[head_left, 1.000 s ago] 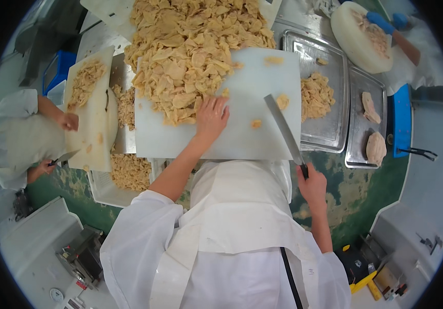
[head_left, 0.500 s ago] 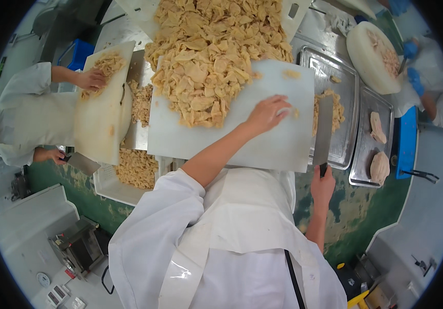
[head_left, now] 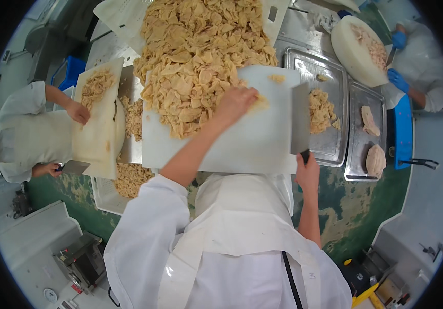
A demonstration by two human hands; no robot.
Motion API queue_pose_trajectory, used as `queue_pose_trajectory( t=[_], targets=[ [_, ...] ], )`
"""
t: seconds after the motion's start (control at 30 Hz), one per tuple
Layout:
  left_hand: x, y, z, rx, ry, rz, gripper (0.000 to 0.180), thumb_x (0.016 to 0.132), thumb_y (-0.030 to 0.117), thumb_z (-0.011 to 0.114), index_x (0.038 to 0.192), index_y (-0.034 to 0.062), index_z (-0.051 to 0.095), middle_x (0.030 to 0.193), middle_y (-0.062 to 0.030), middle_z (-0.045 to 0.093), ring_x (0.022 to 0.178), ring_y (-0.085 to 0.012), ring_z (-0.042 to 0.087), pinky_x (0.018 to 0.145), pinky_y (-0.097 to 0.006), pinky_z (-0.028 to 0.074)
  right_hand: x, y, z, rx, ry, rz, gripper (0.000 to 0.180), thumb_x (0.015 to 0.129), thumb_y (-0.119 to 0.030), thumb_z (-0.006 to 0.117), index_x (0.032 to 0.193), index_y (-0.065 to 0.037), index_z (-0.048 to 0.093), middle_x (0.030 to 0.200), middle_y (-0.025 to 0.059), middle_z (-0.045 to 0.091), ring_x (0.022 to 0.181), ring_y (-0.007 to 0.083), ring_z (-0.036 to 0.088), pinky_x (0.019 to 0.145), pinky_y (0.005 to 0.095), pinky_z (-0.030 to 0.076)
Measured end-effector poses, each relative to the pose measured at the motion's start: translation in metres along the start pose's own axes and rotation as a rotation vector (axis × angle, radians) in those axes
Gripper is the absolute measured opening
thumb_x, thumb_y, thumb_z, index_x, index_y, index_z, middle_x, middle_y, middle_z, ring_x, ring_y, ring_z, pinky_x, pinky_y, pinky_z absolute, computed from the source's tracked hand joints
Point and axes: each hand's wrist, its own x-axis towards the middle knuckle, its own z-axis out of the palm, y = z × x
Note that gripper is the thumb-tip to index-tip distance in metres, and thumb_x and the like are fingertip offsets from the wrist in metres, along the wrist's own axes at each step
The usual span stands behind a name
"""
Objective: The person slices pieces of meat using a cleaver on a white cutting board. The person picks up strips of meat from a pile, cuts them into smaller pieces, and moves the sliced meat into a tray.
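A large heap of pale yellow pieces that look like chicken skin [head_left: 190,67] covers the far left of the white cutting board [head_left: 216,152]. At the heap's right edge my left hand [head_left: 236,105] has its fingers curled down on a limp piece of skin [head_left: 258,104], slightly blurred. My right hand [head_left: 308,172] grips the dark handle of a cleaver [head_left: 300,116]. Its broad blade points away from me, over the right edge of the board. One small piece of skin [head_left: 277,79] lies near the board's far right corner.
Right of the board, a metal tray [head_left: 329,149] holds cut skin [head_left: 322,110]; a second tray [head_left: 355,159] holds two pale meat pieces. Co-workers stand left and right, the left one with a cleaver [head_left: 74,167] at another board [head_left: 95,149]. A white crate [head_left: 109,198] holds small pieces.
My left hand has moved left to the heap and closed on a piece of skin. The cleaver has shifted left to the board's edge. The left co-worker's upper hand has come off their skin pile.
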Motion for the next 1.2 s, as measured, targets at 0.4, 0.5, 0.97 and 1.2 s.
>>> queue_pose_trajectory(
  t=[0.4, 0.5, 0.97, 1.2],
  targets=[
    [-0.055, 0.051, 0.042, -0.088, -0.042, -0.114, 0.044, 0.078, 0.022, 0.076, 0.114, 0.0073, 0.058, 0.102, -0.0105, 0.061, 0.092, -0.0304, 0.060, 0.081, -0.044, 0.049, -0.049, -0.004, -0.026, -0.257, 0.067, -0.081, 0.027, 0.094, -0.030, 0.060, 0.089, -0.004, 0.055, 0.059, 0.0182, 0.059, 0.060, 0.0442, 0.059, 0.056, 0.0523, 0.043],
    [-0.065, 0.047, 0.045, -0.149, 0.037, -0.113, 0.034, 0.076, 0.012, 0.075, 0.107, 0.0058, 0.061, 0.098, -0.0105, 0.060, 0.090, -0.0303, 0.059, 0.079, -0.042, 0.049, -0.056, -0.017, -0.032, -0.262, 0.102, -0.186, 0.026, 0.094, -0.030, 0.059, 0.089, -0.005, 0.056, 0.059, 0.0177, 0.059, 0.060, 0.0436, 0.060, 0.056, 0.0526, 0.045],
    [-0.086, 0.036, 0.035, -0.157, 0.187, -0.058, 0.016, 0.076, 0.005, 0.075, 0.089, 0.0052, 0.066, 0.085, -0.0076, 0.062, 0.080, -0.0266, 0.060, 0.067, -0.037, 0.051, -0.060, -0.013, -0.025, -0.404, 0.032, -0.301, 0.026, 0.095, -0.031, 0.059, 0.088, -0.006, 0.055, 0.062, 0.0184, 0.062, 0.060, 0.0417, 0.062, 0.053, 0.0501, 0.047],
    [-0.078, 0.012, 0.006, 0.026, 0.132, -0.123, 0.016, 0.081, 0.006, 0.069, 0.096, 0.0075, 0.066, 0.090, -0.0087, 0.062, 0.087, -0.0295, 0.060, 0.076, -0.041, 0.050, -0.067, -0.001, -0.022, -0.402, 0.001, -0.276, 0.024, 0.095, -0.028, 0.058, 0.087, -0.005, 0.054, 0.061, 0.0195, 0.060, 0.059, 0.0416, 0.062, 0.053, 0.0500, 0.047]
  ],
)
